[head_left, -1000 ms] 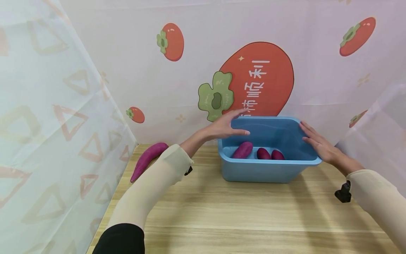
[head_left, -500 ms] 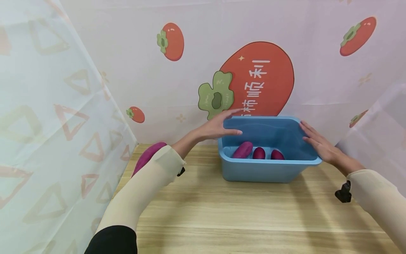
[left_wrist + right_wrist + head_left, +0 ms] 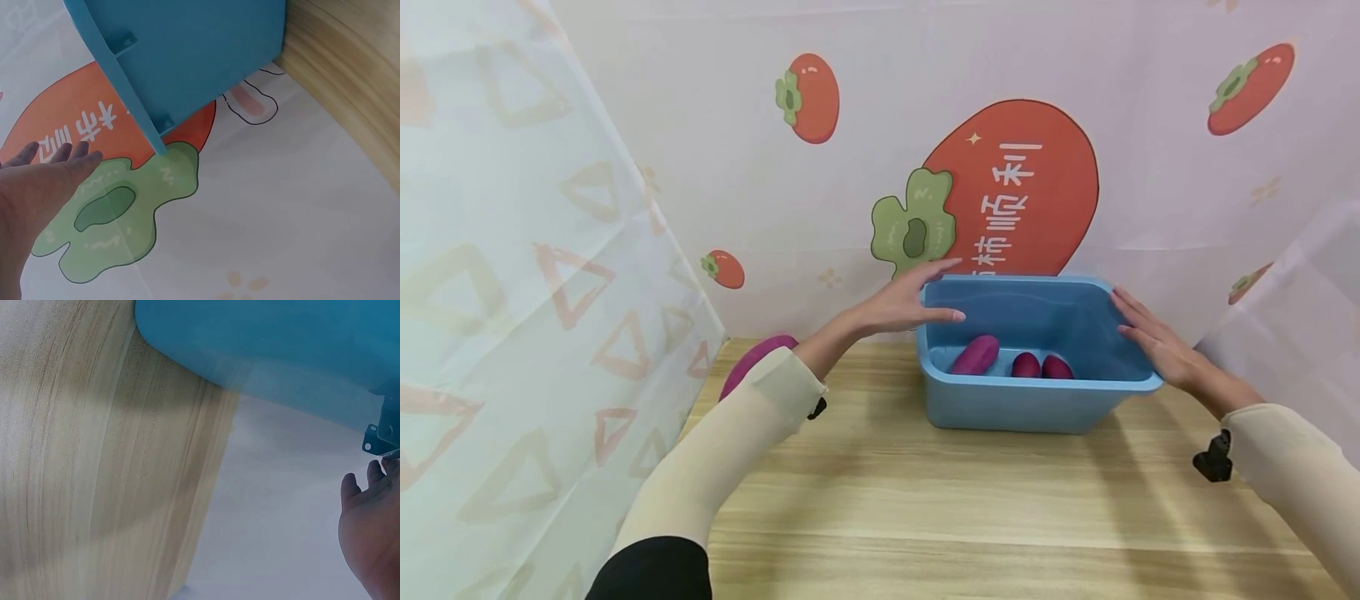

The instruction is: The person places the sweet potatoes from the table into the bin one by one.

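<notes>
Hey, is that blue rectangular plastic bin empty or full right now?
Neither: at least three purple, oblong sweet potatoes lie inside the bin, with open space above them.

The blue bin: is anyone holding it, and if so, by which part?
No grip shows on the blue bin: the left hand hovers by its left end; the right hand rests straight-fingered against its right end.

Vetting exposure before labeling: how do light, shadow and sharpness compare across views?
Head: bright, soft shadows on the table, left backdrop pale; left wrist: dimmer, print outlines fairly crisp, table edge bowed; right wrist: dim, right hand dark, bin edge hazy and see-through, cause unclear.
</notes>
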The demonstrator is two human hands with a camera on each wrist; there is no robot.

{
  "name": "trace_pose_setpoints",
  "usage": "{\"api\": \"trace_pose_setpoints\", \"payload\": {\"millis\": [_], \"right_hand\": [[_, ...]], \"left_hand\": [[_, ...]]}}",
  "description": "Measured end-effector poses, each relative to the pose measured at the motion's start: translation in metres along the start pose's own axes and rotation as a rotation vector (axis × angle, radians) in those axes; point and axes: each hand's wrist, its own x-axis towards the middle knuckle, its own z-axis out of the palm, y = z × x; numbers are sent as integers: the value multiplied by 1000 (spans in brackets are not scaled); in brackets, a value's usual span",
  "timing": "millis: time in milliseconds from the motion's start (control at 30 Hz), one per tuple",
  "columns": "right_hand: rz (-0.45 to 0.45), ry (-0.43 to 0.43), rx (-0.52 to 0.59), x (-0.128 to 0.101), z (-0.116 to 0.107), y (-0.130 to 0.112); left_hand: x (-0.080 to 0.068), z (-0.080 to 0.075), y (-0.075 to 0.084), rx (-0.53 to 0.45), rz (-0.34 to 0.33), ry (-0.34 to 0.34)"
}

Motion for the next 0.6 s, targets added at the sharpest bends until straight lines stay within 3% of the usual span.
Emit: {"api": "trace_pose_setpoints", "payload": {"millis": [600], "right_hand": [[-9, -1, -7, 0, 1, -5]], "left_hand": [[-26, -15, -4, 16, -40, 46]]}}
